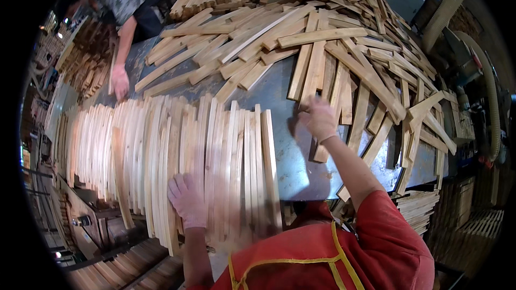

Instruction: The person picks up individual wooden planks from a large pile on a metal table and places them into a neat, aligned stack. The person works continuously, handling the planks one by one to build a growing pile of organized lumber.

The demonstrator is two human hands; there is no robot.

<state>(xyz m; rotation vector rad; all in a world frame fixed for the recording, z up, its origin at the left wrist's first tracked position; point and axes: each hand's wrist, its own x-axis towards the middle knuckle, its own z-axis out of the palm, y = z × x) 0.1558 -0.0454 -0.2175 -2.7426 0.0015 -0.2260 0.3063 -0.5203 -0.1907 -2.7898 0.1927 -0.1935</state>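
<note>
I stood at a broad, grey-blue metal surface [293,174], looking down at both my hands, each in a thin, pale glove. My left hand [187,201] lay palm down, fingers loosely extended, on the near part of a long row of light wooden strips [156,166]. The strips stood side by side, closely packed, filling the left and middle of the view, their lengths running away from me. One browner strip [122,180] in the row stuck out toward me at a slant.

My right hand [320,118] was well apart from the left, beyond a bare patch of metal, at the near edge of a loose heap of wooden boards [371,75]. It was blurred, over or against the boards there; I could not tell whether its fingers were spread or pinching one. The heap's boards crossed one another at many angles, spreading over the right and far side.

At the far left, a co-worker's hand [120,81] reached down to the far end of the row. A neater stack of boards [209,0] sat at the far side. Below, my red apron [290,247] had yellow trim.
</note>
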